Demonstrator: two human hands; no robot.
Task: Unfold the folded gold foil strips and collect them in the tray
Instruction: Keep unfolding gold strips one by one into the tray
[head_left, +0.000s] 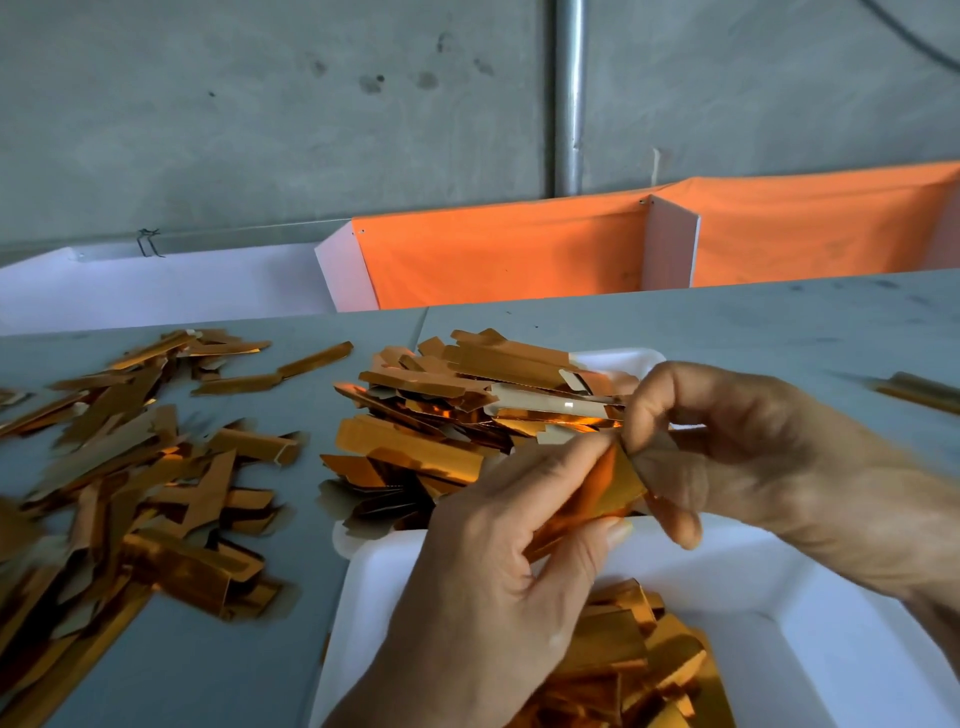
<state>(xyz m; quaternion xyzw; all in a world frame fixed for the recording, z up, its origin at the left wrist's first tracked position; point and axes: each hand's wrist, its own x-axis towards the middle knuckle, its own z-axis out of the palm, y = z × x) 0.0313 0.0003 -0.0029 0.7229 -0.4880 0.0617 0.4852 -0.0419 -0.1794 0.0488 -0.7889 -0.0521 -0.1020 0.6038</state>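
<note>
1. Currently, head view: left hand (498, 525) and right hand (737, 441) both pinch 1 foil strip (597, 493), mid-unfold, held above near tray (779, 613); the unfold step looks in hand.
2. Next, likely: spread the fold flat; release into the tray; take from loose pile (130, 467).

Near tray (395, 582) at right-centre with foil strips (639, 660) in it; far tray (618, 358) just behind, strip heap (436, 415) on it. Loose strips (135, 467) left on table (727, 322). Both hands above the near tray.
</note>
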